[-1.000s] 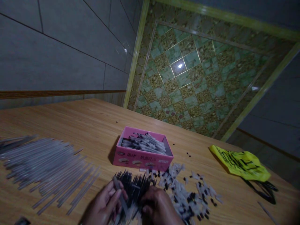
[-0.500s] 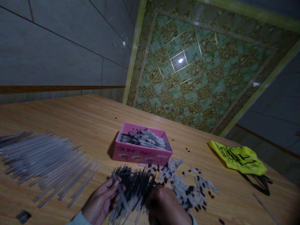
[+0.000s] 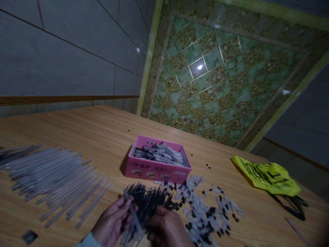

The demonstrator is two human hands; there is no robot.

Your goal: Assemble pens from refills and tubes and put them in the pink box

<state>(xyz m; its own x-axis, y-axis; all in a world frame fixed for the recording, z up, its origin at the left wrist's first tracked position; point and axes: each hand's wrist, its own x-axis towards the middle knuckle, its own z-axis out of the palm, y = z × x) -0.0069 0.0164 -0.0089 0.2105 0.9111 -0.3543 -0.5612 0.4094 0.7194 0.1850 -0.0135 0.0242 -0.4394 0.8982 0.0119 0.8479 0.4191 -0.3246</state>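
My left hand (image 3: pixel 117 216) is closed, thumb and fingers pinching a clear pen barrel (image 3: pixel 133 212) that slants down to the right. Just right of it, my right hand (image 3: pixel 166 224) is curled over the near part of a pile of thin dark pen refills (image 3: pixel 147 197). Its fingertips are partly hidden, and I cannot make out what is in them. Small translucent tips and black plugs (image 3: pixel 205 216) lie scattered to the right of that hand. Behind the refills stands a pink box (image 3: pixel 158 173) holding many whitish pens with dark ends (image 3: pixel 161 152).
A wide heap of clear tubes (image 3: pixel 56 175) covers the table's left side. To the right lies a yellow bag (image 3: pixel 268 175) with black handles. One thin stick (image 3: pixel 295 230) is at the near right, a dark square scrap (image 3: pixel 29 236) at the near left. Tiled walls border the table.
My right hand has shifted left, across the refills and closer to the left hand. The left hand keeps the barrel in nearly the same position. The view has moved slightly.
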